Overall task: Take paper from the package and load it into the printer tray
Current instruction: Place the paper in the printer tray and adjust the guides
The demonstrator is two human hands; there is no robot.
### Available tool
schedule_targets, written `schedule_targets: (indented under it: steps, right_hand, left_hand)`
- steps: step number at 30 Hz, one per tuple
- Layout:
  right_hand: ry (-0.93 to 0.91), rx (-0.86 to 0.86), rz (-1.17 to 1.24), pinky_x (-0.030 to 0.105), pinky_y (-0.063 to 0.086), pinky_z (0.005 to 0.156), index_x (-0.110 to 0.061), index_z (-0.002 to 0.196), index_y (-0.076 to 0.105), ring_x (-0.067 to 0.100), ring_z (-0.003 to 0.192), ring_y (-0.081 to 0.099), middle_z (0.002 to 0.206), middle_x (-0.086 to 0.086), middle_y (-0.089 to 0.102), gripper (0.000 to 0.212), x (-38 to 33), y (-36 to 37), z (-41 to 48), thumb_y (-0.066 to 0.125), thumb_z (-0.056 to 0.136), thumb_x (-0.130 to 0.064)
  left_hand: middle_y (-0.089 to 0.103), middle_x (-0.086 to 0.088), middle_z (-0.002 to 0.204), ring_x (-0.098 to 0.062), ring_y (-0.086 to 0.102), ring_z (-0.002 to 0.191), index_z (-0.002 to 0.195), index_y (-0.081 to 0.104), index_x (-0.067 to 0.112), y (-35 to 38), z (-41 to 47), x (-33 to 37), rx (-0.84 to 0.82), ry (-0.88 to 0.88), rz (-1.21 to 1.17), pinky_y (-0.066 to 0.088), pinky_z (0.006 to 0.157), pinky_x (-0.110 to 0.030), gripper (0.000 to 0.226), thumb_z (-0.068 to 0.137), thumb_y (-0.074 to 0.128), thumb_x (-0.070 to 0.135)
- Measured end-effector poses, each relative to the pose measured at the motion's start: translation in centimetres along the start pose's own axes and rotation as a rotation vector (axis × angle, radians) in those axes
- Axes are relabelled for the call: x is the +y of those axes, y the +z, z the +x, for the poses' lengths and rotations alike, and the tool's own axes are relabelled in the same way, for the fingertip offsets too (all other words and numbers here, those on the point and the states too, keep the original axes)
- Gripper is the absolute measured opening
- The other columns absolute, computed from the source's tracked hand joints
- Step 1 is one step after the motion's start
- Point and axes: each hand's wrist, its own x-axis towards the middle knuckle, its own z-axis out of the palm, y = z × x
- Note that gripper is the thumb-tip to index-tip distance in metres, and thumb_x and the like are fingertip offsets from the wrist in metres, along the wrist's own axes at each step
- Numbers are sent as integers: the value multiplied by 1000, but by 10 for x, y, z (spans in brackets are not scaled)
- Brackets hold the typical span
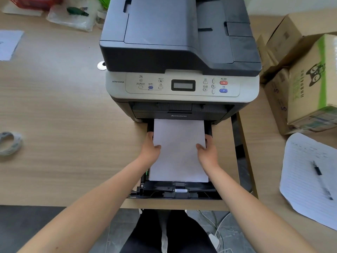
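Observation:
A grey and black printer point(180, 52) stands on the wooden desk, its black paper tray point(179, 190) pulled out toward me. A white paper stack point(179, 152) lies in the tray, its far end under the printer's front. My left hand point(151, 149) grips the stack's left edge, thumb on top. My right hand point(207, 150) holds the right edge the same way. No paper package is visible.
Cardboard boxes point(300, 73) are piled right of the printer. A lined notepad point(310, 179) with a pen point(318, 170) lies at the right. A tape roll point(8, 143) sits on the desk point(63, 115) at the left, and a loose sheet point(9, 44) farther back.

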Motion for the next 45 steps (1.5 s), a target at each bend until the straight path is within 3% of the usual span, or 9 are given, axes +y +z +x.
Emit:
schedule_targets:
  steps: [4, 6, 10, 17, 25, 31, 34, 38, 45]
  right_hand:
    - [-78, 8, -101, 13, 42, 93, -14, 146, 35, 21, 139, 40, 150, 4, 44, 53, 11, 2, 2, 48, 97, 0]
    - [-107, -6, -164, 21, 28, 107, -15, 152, 24, 20, 145, 30, 157, 4, 33, 58, 13, 3, -1, 48, 100, -10]
    - [-238, -22, -478, 27, 43, 94, -13, 155, -1, 26, 131, 42, 155, 14, 20, 76, 17, 6, -9, 50, 99, -25]
    - [-467, 132, -1016, 45, 35, 107, -12, 149, 28, 35, 130, 38, 145, 15, 37, 75, 34, -5, -12, 62, 89, -40]
    - [-319, 105, -582, 35, 38, 101, -9, 138, 41, 26, 121, 40, 135, 11, 36, 54, 31, -30, -16, 61, 92, -29]
    - [-7, 111, -245, 22, 41, 59, -6, 109, 58, 26, 92, 62, 95, 4, 61, 17, 26, -54, -23, 54, 97, -16]
    - [-14, 123, -274, 30, 50, 65, -7, 101, 62, 26, 87, 63, 92, 8, 65, 9, 29, -56, -24, 58, 94, -11]
    - [49, 63, -256, 44, 59, 83, -22, 88, 67, 24, 87, 68, 90, 4, 70, 10, 32, -64, -20, 63, 91, -14]
    - [46, -20, -428, 32, 52, 88, -9, 121, 66, 25, 102, 65, 123, 10, 67, 34, 20, -64, -29, 47, 92, -8]
  left_hand:
    - [44, -5, 148, -4, 47, 110, 142, 35, 21, 5, -3, -10, 63, 12, -33, 43, 64, -10, 55, 95, 45, -4]
    - [37, -3, 153, -1, 48, 112, 149, 25, 24, 11, -8, -14, 101, 16, -36, 45, 80, -12, 63, 96, 44, -5]
    - [21, -6, 154, -18, 39, 128, 152, 15, 18, 19, -12, -23, 177, 271, 153, 33, 104, -25, 69, 95, 48, -3]
    - [29, -13, 142, -31, 35, 122, 144, 31, 15, -4, -4, -44, 307, 176, 507, 34, 103, -44, 72, 83, 71, 19]
    - [58, -6, 115, -21, 57, 102, 125, 48, 9, -11, -14, -49, 201, -13, 52, 47, 82, -33, 39, 94, 58, 30]
    - [65, -4, 110, -21, 60, 106, 120, 60, 10, -37, -19, -62, 42, -68, -99, 46, 87, -27, 33, 92, 61, 27]
    - [67, -2, 98, -20, 63, 93, 108, 61, 11, -39, -20, -60, 116, -37, -58, 47, 72, -24, 25, 87, 68, 22]
    - [69, -6, 100, -22, 65, 95, 104, 64, 7, -45, -21, -58, 57, -60, -47, 51, 79, -28, 26, 83, 73, 19]
    - [59, -8, 96, -23, 60, 80, 97, 71, 6, -37, -42, -52, 140, 224, 406, 49, 64, -25, 15, 89, 58, 7]
